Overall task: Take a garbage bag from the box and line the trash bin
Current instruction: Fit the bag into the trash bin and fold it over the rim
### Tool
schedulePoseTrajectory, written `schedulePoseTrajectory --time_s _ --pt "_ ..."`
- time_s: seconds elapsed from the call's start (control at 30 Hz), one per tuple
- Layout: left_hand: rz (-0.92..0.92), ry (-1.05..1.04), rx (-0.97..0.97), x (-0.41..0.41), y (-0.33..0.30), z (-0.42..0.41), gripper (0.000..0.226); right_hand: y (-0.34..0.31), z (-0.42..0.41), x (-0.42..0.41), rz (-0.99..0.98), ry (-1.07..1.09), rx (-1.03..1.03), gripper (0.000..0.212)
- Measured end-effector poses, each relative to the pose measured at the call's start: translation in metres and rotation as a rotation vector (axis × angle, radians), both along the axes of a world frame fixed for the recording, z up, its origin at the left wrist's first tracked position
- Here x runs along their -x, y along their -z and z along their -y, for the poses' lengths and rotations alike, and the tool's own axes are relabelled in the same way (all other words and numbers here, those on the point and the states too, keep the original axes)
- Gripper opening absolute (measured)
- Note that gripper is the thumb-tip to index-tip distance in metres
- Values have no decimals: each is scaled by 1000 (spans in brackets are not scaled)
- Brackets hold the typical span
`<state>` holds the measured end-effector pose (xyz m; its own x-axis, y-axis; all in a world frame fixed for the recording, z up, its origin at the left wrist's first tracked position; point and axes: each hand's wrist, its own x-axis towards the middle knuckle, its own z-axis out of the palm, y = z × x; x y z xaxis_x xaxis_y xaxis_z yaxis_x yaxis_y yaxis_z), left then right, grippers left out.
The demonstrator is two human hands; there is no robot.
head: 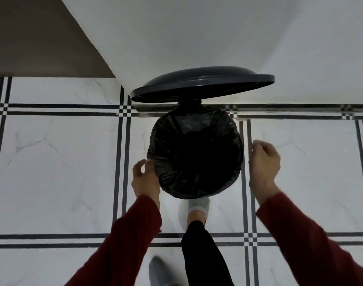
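A round trash bin stands on the tiled floor by the wall, its dark lid point(201, 83) tipped up. A black garbage bag point(195, 153) lines the bin and is folded over its whole rim, hiding the bin's body. My left hand point(144, 178) is at the bin's lower left edge, fingers curled, fingertips touching or very near the bag. My right hand point(263, 162) hovers just right of the bin, a small gap away, fingers loosely curled and holding nothing. My foot in a grey sock point(198, 207) rests at the bin's front base. The bag box is out of view.
A white wall point(197, 34) rises directly behind the bin. White floor tiles with black stripes point(53, 162) spread to both sides. My other foot point(160, 269) is on the floor behind. A brown surface point(32, 38) fills the top left corner.
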<state>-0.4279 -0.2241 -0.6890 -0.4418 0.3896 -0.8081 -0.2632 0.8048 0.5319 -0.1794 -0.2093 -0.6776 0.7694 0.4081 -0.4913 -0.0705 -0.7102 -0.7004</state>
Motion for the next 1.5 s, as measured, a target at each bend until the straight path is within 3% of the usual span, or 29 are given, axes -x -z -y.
schedulePoseTrajectory --time_s 0.1,0.23,0.43,0.57,0.67,0.73,0.77,0.9,1.07,1.2,1.27,1.5 --pt "136 -86 21 -9 -1 25 20 12 39 6 -266 27 88 15" --pt "188 -143 -32 -12 -1 38 19 19 51 6 -704 82 25 24" --pt "454 -206 9 -7 5 66 30 25 61 2 -951 247 -43 24" --pt "492 -240 14 -5 8 73 27 33 66 2 -1076 341 -101 27" --pt "470 -265 14 -3 15 73 29 34 65 2 -1115 339 -167 25" --pt "441 -261 8 -2 20 71 30 39 64 -2 -1104 334 -211 53" --pt "417 -254 8 -3 21 69 29 39 63 -3 -1100 325 -219 54" --pt "330 -223 5 -6 20 59 28 43 63 -8 -1082 287 -170 29" --pt "388 -251 33 -7 19 51 34 42 63 -1 -1026 247 -117 34" --pt "527 -334 117 -4 13 48 24 43 63 5 -1021 237 -146 30" --pt "554 -393 81 -4 8 42 37 42 62 7 -1008 241 -169 25" --pt "421 -303 29 -3 13 25 32 38 46 -2 -905 177 -175 30"
